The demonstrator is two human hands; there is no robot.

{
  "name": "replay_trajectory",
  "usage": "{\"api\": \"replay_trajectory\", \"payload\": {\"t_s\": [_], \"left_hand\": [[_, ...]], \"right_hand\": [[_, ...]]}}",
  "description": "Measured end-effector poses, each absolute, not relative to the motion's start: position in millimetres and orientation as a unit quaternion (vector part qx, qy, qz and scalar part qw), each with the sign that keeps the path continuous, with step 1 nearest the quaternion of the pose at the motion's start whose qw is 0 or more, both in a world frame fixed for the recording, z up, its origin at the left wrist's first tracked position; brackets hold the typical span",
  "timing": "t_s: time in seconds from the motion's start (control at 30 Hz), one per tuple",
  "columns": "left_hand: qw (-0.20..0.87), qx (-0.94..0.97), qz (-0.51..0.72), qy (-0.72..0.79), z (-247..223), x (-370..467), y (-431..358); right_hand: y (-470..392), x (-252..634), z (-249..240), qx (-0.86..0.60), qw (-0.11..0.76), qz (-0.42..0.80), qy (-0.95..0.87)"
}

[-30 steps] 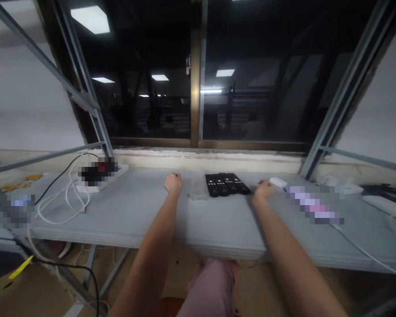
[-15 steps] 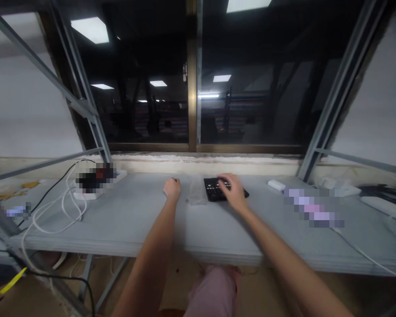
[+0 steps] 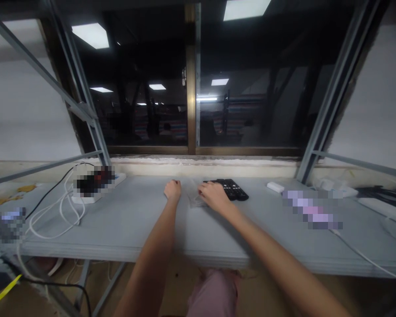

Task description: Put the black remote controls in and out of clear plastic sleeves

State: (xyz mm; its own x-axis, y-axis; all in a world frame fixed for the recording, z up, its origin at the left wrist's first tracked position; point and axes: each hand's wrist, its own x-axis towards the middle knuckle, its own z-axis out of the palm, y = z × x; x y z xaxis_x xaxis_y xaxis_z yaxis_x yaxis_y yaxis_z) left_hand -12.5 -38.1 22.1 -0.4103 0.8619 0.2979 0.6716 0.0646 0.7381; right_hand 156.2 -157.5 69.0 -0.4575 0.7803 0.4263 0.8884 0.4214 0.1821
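Observation:
My left hand (image 3: 173, 189) rests on the grey table in a closed fist. A small dark spot shows at its top, too small to name. Beside it lies a crumpled clear plastic bag (image 3: 195, 202), flat on the tabletop. My right hand (image 3: 214, 196) reaches over from the right, its fingers bent down and closed on the bag's right edge; the fingertips are partly hidden. Black remote controls (image 3: 235, 189) with rows of pale buttons lie side by side just right of and behind this hand, which covers part of them.
White cables (image 3: 57, 235) loop around a power strip (image 3: 89, 197) and a blurred-out item on the left. To the right are a small white box (image 3: 275, 187), another blurred item and a white power strip (image 3: 384, 210). Metal frame posts (image 3: 330, 105) flank the table (image 3: 125, 224), before a dark window.
My right hand has moved left from the black remote controls to the plastic bag, uncovering the rightmost remotes. My left hand stays in almost the same place, still closed.

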Motion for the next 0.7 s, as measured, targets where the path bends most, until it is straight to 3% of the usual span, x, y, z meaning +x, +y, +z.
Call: {"api": "replay_trajectory", "payload": {"t_s": [0.1,0.2,0.27,0.37,0.47,0.57,0.7], "left_hand": [[0.099,0.544,0.418,0.721,26,-11,-41],[0.101,0.558,0.410,0.714,31,-8,-40],[0.156,0.558,0.434,0.690,35,-4,-37],[0.332,0.535,0.499,0.596,37,5,-31],[0.537,0.471,0.556,0.426,36,13,-29],[0.692,0.416,0.525,0.268,37,13,-34],[0.747,0.373,0.506,0.216,44,14,-44]], "right_hand": [[-148,152,78,-0.531,0.137,-0.184,-0.816],[-134,146,80,-0.573,0.241,-0.182,-0.762],[-126,142,77,-0.599,0.336,-0.175,-0.706],[-117,139,65,-0.607,0.417,-0.160,-0.657],[-116,139,54,-0.553,0.382,-0.199,-0.713],[-122,139,48,-0.502,0.296,-0.254,-0.772],[-132,133,52,-0.518,0.240,-0.268,-0.776]]}}
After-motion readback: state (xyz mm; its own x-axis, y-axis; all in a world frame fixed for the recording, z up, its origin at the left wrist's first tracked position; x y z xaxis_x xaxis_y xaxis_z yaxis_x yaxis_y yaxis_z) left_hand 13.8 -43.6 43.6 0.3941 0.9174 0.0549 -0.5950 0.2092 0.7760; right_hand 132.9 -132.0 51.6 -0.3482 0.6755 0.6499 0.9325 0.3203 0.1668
